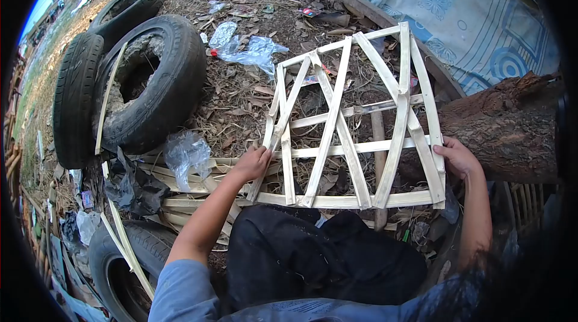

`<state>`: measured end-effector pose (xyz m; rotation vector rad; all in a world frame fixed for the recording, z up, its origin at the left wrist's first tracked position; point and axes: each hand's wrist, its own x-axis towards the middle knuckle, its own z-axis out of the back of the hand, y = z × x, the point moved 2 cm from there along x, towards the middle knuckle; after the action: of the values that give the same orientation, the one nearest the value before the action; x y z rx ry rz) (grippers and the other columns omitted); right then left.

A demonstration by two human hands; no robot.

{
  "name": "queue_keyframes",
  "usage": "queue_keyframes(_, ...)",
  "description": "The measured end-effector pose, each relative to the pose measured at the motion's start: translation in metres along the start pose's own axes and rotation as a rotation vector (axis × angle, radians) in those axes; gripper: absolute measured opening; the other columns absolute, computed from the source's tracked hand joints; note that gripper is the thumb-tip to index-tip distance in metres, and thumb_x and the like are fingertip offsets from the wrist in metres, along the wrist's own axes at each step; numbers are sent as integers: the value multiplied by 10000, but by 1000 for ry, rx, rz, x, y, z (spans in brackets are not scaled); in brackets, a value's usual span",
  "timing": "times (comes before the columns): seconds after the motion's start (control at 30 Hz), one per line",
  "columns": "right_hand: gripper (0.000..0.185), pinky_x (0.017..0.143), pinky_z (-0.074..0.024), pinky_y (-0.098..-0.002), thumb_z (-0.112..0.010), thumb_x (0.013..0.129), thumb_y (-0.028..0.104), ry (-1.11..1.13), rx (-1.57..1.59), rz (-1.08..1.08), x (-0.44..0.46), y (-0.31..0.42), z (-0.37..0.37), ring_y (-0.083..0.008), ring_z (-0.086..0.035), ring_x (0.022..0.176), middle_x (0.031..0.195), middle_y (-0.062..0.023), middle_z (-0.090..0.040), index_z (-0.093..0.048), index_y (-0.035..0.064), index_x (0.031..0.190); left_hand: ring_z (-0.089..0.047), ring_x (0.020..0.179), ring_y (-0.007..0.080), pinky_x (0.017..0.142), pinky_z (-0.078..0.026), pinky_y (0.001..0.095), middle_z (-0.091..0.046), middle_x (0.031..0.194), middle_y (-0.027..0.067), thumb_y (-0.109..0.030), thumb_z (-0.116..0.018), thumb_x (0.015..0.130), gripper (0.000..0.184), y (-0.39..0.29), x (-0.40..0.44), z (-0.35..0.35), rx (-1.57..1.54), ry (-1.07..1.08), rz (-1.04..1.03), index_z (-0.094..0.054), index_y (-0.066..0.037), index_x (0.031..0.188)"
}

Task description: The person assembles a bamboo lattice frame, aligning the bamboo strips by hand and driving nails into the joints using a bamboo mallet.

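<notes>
Lettering [313, 308] too small to read crosses the blue-grey fabric shirt [186, 292], with bunched black cloth trousers [313, 256] just beyond. Past the knees, the pale slatted wooden lattice frame [331, 123] spans between both hands, its near rail [337, 201] close to the trousers. The left hand [253, 164] is closed round slats at its left edge; the right hand [459, 158] pinches the right edge, thumb on top, partly curled. Rightward, a thick rough-barked brown log [506, 126] crowds that edge; leftward, littered brown ground [232, 102] gives room before the worn black rubber tire [177, 81]. Farthest lies blue-and-white patterned cloth [439, 9], behind a long wooden beam [361, 6].
</notes>
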<state>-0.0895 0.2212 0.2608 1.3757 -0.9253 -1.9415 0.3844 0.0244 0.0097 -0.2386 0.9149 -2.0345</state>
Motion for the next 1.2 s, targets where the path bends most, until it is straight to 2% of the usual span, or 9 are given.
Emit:
queue_keyframes(0.13,322,883,-525,-339,-659,901,96,-9,-1,24,0,7,0,-158,-666,931,1070,-85,-692,-612,2,1206,-586,952,489,906,-443,499,-605,979,294,-383,-379,1021,430,0,13,-10,-229,-65,232,-606,-22,1078)
queue_keyframes(0.23,331,890,-522,-340,-663,898,100,-36,58,21,-6,19,5,-164,-668,938,1076,-81,-692,-610,6,1211,-586,786,230,772,-476,353,-619,884,148,-347,-505,997,320,9,21,-6,-512,-151,513,-531,-45,1101)
queue_keyframes(0.37,327,897,-520,-339,-655,909,109,-33,111,18,-5,15,10,-169,-668,948,1075,-79,-690,-606,16,1218,-602,769,162,662,-492,300,-640,932,106,-315,-655,923,516,0,20,46,-926,-308,546,-494,25,1276)
queue_keyframes(0.5,325,897,-519,-342,-658,910,115,-21,152,56,-4,21,2,-168,-667,943,1070,-76,-689,-609,23,1218,-607,617,141,515,-508,284,-642,827,97,-269,-636,933,315,10,12,107,-1195,-153,510,-643,15,1066)
queue_keyframes(0.7,376,897,-506,-341,-690,898,178,212,42,100,27,38,-31,-152,-654,976,1086,-71,-691,-613,8,1225,-661,967,201,811,-602,453,-628,1041,108,-290,-589,958,268,-43,-90,185,-1277,-163,321,-519,-61,1078)
queue_keyframes(0.9,421,866,-508,-344,-703,894,286,512,-508,57,122,108,-92,-166,-650,959,1091,-65,-689,-622,39,1224,-644,878,145,740,-546,299,-645,963,72,-261,-599,951,232,-24,-200,168,-1155,-575,405,-529,-68,1060)
queue_keyframes(1.03,497,875,-500,-386,-700,868,367,-148,-1116,471,159,180,-104,-247,-629,1020,1097,-113,-663,-591,32,1218,-642,950,148,878,-488,308,-663,1103,65,-272,-613,954,391,-41,-200,128,-1083,-630,460,-565,5,1227)
queue_keyframes(1.1,485,883,-492,-410,-697,865,353,-370,-812,718,152,183,-97,-271,-616,1027,1106,-127,-642,-578,37,1213,-637,947,154,864,-483,297,-681,1070,69,-286,-671,915,391,-62,-167,125,-984,-528,521,-626,14,1161)
queue_keyframes(1.2,434,908,-462,-367,-700,865,294,-282,-504,789,65,133,-110,-235,-598,1064,1146,-116,-619,-560,54,1199,-581,793,146,739,-473,282,-635,900,9,-370,-755,825,406,-62,-103,116,-1014,-371,584,-678,-43,1052)
